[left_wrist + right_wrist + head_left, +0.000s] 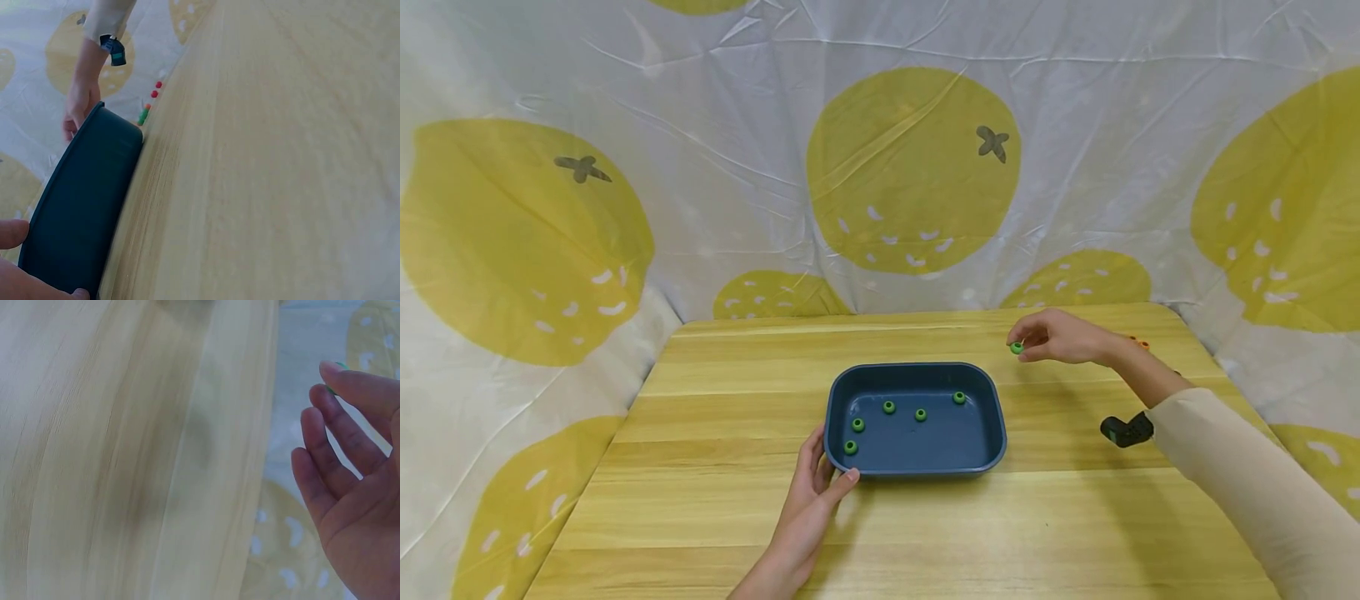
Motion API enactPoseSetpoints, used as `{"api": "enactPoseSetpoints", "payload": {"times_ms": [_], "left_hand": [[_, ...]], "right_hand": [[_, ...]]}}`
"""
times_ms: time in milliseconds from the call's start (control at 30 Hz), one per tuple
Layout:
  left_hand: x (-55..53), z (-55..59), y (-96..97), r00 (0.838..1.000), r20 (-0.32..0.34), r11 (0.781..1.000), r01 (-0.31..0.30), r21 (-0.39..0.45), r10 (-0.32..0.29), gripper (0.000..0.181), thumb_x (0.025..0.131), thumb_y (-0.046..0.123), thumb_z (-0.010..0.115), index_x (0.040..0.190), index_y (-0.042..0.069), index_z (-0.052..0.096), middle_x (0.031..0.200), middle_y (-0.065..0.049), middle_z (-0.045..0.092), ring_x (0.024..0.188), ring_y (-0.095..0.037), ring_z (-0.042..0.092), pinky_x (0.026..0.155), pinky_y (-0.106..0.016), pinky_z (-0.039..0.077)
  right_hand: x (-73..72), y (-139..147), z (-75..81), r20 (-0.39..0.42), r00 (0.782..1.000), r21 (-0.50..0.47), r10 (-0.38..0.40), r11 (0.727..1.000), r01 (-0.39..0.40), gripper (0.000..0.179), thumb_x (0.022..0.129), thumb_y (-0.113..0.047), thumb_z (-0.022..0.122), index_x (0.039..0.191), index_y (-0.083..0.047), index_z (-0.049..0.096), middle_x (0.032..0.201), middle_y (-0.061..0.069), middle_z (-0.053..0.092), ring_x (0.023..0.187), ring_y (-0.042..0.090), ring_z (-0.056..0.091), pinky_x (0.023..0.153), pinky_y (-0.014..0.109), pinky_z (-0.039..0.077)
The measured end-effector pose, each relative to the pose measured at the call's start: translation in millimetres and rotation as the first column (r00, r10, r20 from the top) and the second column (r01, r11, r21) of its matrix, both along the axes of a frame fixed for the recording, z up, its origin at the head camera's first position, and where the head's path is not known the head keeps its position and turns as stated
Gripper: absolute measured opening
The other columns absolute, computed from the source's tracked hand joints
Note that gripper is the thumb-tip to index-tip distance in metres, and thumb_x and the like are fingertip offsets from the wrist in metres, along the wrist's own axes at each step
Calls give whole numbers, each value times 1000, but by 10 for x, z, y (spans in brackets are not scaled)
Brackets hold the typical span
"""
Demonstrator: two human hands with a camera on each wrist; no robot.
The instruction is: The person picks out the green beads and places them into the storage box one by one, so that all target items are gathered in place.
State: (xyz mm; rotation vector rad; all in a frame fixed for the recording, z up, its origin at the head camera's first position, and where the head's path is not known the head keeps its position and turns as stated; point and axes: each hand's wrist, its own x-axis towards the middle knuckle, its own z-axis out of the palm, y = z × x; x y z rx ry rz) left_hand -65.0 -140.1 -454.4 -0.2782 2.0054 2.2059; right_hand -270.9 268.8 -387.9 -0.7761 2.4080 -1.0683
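On the table stands a dark blue rectangular tray (pixel 925 462), with several green ring-like beads (pixel 921 414) scattered on its floor. My left hand (pixel 808 508) holds the tray's near left corner, its thumb at the front rim and its fingers along the left side. Beyond the tray's far right corner, my right hand (pixel 1060 337) pinches one green bead (pixel 1017 347) between thumb and fingertips, above the table. In the right wrist view the thumb mostly hides that bead.
Orange beads (pixel 1141 343) lie at the table's right, partly behind the right forearm. Red beads (pixel 154 94) show there in the left wrist view. A black device (pixel 1126 431) sits at the right sleeve. A lemon-print cloth (pixel 737 208) hangs around the wooden table (pixel 737 400).
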Motion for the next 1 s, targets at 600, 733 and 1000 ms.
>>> {"api": "enactPoseSetpoints", "payload": {"times_ms": [600, 733, 1000], "left_hand": [[7, -20, 8, 1000, -11, 1000, 4, -1, -4, 84, 98, 6, 70, 164, 19, 20, 170, -10, 17, 154, -38, 18, 118, -54, 29], [2, -17, 9, 1000, -6, 1000, 6, -2, -6, 85, 98, 8, 71, 165, 19, 18, 171, -11, 15, 154, -40, 17, 118, -55, 28], [2, -20, 5, 1000, -8, 1000, 0, 4, 0, 84, 98, 6, 70, 164, 17, 20, 170, -10, 17, 154, -37, 18, 119, -54, 27]], "right_hand": [[-47, -571, 72, -74, 980, -18, 183, 983, -185, 20, 97, -6, 73, 117, -4, 71, 109, 12, 69, 93, 24, 66, 83, 37, 57], [-53, -708, 93, -71, 974, -28, 214, 976, -216, 20, 97, -7, 73, 117, -5, 71, 109, 8, 69, 93, 24, 66, 84, 38, 57], [-92, -1001, 116, -75, 963, -16, 257, 966, -259, 21, 98, -8, 71, 119, -5, 70, 110, 5, 69, 96, 20, 66, 84, 37, 57]]}}
